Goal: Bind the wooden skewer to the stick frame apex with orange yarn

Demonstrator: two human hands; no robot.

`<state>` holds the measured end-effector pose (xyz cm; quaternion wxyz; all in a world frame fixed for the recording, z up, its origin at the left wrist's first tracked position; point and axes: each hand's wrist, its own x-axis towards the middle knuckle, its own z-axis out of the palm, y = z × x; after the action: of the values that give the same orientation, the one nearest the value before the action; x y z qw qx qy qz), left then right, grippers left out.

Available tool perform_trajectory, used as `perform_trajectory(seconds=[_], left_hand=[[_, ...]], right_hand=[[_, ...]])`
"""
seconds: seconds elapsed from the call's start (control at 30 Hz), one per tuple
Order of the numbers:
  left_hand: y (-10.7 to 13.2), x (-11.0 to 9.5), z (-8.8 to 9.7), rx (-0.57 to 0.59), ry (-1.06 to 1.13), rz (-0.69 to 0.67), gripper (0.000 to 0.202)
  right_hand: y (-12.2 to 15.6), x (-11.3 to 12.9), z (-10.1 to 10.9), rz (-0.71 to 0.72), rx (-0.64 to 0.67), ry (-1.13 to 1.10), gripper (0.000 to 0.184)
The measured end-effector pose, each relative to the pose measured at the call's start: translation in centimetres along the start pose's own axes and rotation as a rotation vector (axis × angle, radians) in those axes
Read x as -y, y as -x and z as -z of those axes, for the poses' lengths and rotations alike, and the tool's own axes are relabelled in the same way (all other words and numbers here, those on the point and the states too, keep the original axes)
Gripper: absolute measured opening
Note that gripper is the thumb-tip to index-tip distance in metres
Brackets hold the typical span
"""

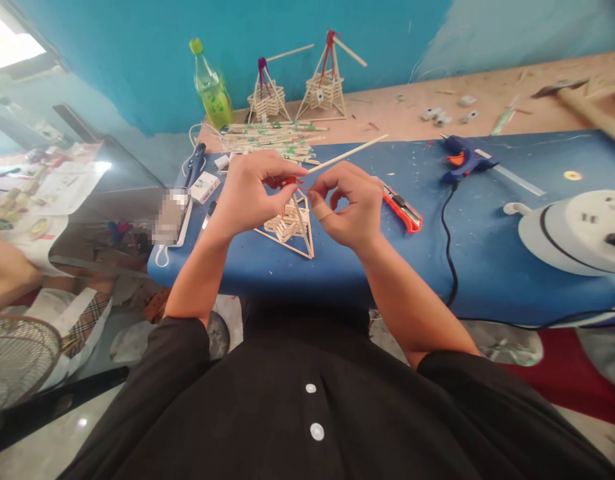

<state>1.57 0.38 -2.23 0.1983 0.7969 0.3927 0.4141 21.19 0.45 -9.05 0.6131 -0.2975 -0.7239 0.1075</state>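
Observation:
A small pyramid-shaped model of wooden sticks (308, 233) stands on the blue mat, with woven tiers inside. My left hand (252, 193) is closed at its top, thumb and fingers pinching the peak where orange thread (290, 181) is wrapped. From that peak a long thin stick (348, 153) slants up to the right. My right hand (352, 203) is closed beside it, thumb and forefinger pinching the thread's loose end. The fingers partly hide the peak. Right of my right hand lies an orange utility knife (402, 208).
Two similar stick models (267, 100) stand behind, near a green bottle (210, 87) and a pile of sticks (272, 137). A glue gun (462, 159) with a black cord and a white round power strip (572, 230) are right. A hammer (572, 100) lies far right. Another person's arm (7, 267) shows left.

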Motion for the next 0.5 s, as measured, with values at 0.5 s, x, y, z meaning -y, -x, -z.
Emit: perform_trajectory(seconds=[0.5], left_hand=[[-0.6,0.1,-1.3,-0.129,0.091,0.065,0.009]], right_hand=[[-0.8,0.0,0.5,-0.146,0.028,-0.127,0.004]])
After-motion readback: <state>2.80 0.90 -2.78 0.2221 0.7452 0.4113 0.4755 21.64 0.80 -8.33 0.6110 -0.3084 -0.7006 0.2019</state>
